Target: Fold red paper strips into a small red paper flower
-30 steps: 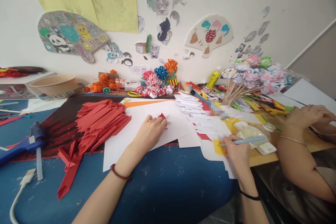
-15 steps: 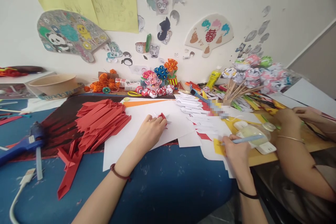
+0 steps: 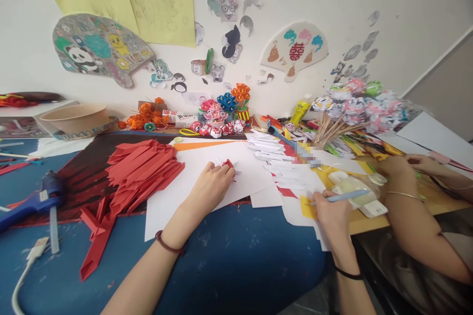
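My left hand (image 3: 210, 182) has its fingers closed on a small folded red-and-white paper piece (image 3: 228, 163), held over a white sheet (image 3: 166, 206); the fingers partly hide it. In my right hand (image 3: 334, 216) is a light blue pen (image 3: 349, 196), gripped as for writing. Its tip points at a small yellow paper (image 3: 306, 206) at the edge of the white sheets. Left of my left hand lies a heap of folded red paper strips (image 3: 142, 174). Folded white paper strips (image 3: 268, 157) lie in a row between my hands.
A blue glue gun (image 3: 44, 199) and a white cable (image 3: 35, 251) are at the left. A clear bottle (image 3: 353, 187) stands close beyond my right hand. A co-worker's arm (image 3: 410, 211) reaches in from the right. Paper flowers on sticks (image 3: 354, 108) stand behind.
My hands keep their places with the paper piece and the pen. The co-worker's hands at the right have shifted slightly left.
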{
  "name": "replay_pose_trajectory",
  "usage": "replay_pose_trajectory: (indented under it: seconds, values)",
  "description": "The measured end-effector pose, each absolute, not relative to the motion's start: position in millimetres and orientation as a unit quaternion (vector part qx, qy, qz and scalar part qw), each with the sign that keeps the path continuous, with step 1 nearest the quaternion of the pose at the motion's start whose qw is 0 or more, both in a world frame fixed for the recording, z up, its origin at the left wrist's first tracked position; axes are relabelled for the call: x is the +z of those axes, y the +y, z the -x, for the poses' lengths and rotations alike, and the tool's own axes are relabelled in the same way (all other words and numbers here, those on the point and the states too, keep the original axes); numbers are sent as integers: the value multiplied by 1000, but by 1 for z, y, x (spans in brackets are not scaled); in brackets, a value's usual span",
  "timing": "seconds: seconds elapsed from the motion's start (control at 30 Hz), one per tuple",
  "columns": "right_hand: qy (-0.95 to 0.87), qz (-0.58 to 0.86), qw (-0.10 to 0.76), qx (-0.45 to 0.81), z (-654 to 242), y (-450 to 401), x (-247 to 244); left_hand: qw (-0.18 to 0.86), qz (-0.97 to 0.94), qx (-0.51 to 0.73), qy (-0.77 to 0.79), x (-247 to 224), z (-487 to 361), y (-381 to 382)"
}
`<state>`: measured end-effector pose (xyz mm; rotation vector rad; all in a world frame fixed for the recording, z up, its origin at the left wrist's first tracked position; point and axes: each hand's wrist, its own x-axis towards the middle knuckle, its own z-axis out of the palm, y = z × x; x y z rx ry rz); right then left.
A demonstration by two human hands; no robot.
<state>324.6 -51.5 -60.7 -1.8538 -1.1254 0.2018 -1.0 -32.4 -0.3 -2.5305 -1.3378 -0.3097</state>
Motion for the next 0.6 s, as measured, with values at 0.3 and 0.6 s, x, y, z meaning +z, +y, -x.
replay_pose_trajectory:
  seconds: [0.3, 0.6]
  values:
    - [-470, 764, 440, 48, -323, -52, -58, 125, 873, -100, -461, 0, 1, -32]
    - [-470, 763, 442, 44, -326, -50, -62, 124, 872, -99, -463, 0, 1, -32]
